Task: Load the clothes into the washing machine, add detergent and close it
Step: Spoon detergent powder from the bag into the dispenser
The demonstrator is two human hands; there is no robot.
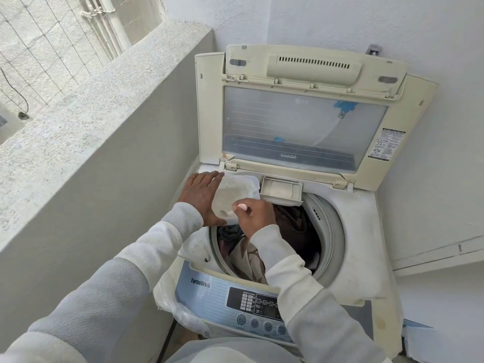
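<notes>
Clothes [247, 258] fill the drum of a top-loading washing machine [351, 244] wedged into the corner of a balcony, its lid [301, 127] propped fully upright against the rear wall. At the back left corner of the machine's top, a person's left hand [201, 195] grasps a cloudy plastic tub [233, 189], thumb at its near edge and fingers along its far side. The right hand [258, 216] is clenched round a small pink scoop [241, 206] that dips into the tub. Whether the scoop carries powder cannot be told. Just beside the tub, at the back edge of the drum opening, the detergent drawer [280, 188] stands pulled out. Loading appears done, with dark and patterned garments piled in the drum. The detergent step looks to be in hand, and nothing shows in the drawer yet. Still ahead, on this evidence: tipping the detergent in, pushing the drawer home and lowering the lid. The control panel [262, 302] runs along the front edge.
</notes>
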